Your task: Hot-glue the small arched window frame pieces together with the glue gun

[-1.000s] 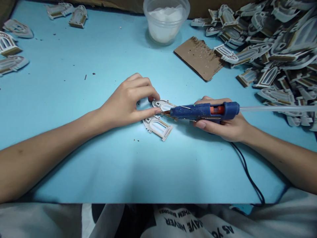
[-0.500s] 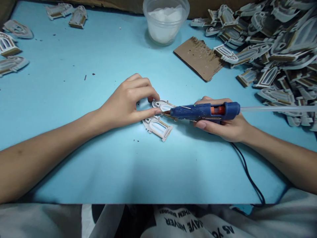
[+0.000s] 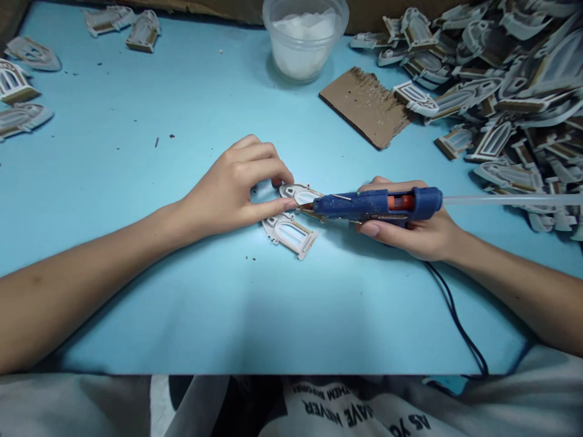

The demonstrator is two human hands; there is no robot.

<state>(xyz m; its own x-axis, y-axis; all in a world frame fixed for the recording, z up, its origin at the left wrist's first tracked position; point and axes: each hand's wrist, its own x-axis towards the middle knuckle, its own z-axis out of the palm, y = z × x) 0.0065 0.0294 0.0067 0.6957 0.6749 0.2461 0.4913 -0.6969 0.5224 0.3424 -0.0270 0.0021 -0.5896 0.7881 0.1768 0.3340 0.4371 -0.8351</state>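
Observation:
My right hand [image 3: 410,227] is wrapped round a blue glue gun [image 3: 355,205], its nozzle pointing left and a long clear glue stick [image 3: 510,199] jutting from its back. The nozzle tip is at the edge of a small white arched window piece [image 3: 304,195], partly hidden behind the gun. My left hand [image 3: 248,185] pinches that piece at its left end between thumb and fingers. Just below, a second arched window piece [image 3: 291,235] lies on the blue table, its upper left end close under my left thumb.
A heap of similar window pieces [image 3: 501,79] fills the right back. Near it are a torn cardboard piece [image 3: 364,106] and a clear tub [image 3: 305,45] with white contents. Several pieces [image 3: 31,53] lie far left. A black cord [image 3: 455,312] runs off the front edge.

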